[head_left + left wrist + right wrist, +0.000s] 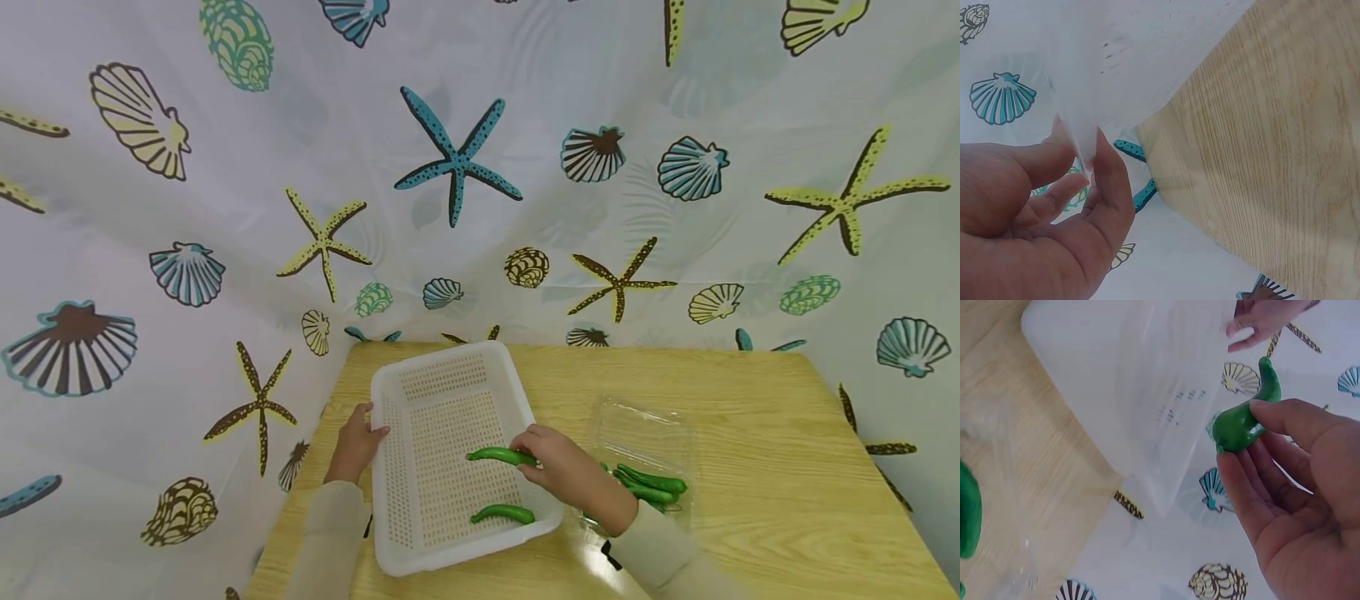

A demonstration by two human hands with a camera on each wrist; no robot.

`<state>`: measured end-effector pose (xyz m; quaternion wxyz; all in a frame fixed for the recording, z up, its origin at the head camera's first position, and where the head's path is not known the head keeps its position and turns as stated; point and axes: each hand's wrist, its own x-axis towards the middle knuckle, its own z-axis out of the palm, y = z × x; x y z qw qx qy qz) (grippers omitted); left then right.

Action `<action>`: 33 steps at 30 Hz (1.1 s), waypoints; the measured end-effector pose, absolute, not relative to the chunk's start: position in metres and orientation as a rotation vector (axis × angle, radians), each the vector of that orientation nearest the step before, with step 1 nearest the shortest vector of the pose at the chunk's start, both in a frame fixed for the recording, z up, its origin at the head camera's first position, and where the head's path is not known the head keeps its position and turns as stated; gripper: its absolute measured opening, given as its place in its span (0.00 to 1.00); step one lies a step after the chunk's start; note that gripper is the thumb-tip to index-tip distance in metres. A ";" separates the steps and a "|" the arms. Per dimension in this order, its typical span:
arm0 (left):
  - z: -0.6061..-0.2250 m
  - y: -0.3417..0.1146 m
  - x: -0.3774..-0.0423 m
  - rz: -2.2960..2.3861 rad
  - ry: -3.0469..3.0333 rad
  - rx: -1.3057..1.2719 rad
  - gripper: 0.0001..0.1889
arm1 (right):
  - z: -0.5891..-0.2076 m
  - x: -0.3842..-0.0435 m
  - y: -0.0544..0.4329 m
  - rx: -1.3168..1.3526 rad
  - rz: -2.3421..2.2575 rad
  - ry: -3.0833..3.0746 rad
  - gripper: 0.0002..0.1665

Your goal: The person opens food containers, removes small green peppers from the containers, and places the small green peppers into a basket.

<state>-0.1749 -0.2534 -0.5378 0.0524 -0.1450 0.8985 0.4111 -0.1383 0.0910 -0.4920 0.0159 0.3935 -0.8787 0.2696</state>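
2 hands working, 1 white basket between them. Left hand (352,446) is gripping the basket (450,425) by its L rim, thumb on one side, fingers on the other, clamped on the thin edge. Right hand (558,467) is pinching 1 green pepper (498,455) btwn thumb & fingertips, clamped on its thick end; the thin curved end is pointing away from the hand. That pepper is hanging over the basket's interior, nr the R side.

Inside the basket, 1 second pepper (502,513) is lying on the perforated floor nr the close end, apart from the held 1. So 2 peppers at the basket: 1 in hand, 1 down.

R of the basket, 1 clear plastic pack (637,425) is sitting on the wooden table (765,433), holding a pile of peppers (651,482); at least 3 are showing, but they're overlapping & the right forearm is covering part, so can't tell exact no. 2 pale sleeves (333,525) are reaching in from the bottom edge. Behind, 1 white cloth (540,75) is hanging w/ 5 whole starfish, plus assorted shells.
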 end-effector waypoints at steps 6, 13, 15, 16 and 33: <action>-0.537 -0.252 -0.175 1.240 2.722 -0.451 0.31 | -0.501 -0.134 0.069 1.250 0.795 -2.788 0.11; -0.537 -0.253 -0.175 1.232 2.716 -0.442 0.32 | -0.520 -0.131 0.052 1.239 0.736 -2.875 0.11; -0.537 -0.252 -0.176 1.233 2.716 -0.440 0.32 | -0.525 -0.130 0.049 1.243 0.703 -2.876 0.10; -0.536 -0.252 -0.175 1.233 2.717 -0.438 0.32 | -0.527 -0.129 0.048 1.243 0.682 -2.871 0.10; -0.534 -0.251 -0.173 1.238 2.738 -0.413 0.31 | -0.567 -0.129 0.030 1.105 0.324 -2.929 0.06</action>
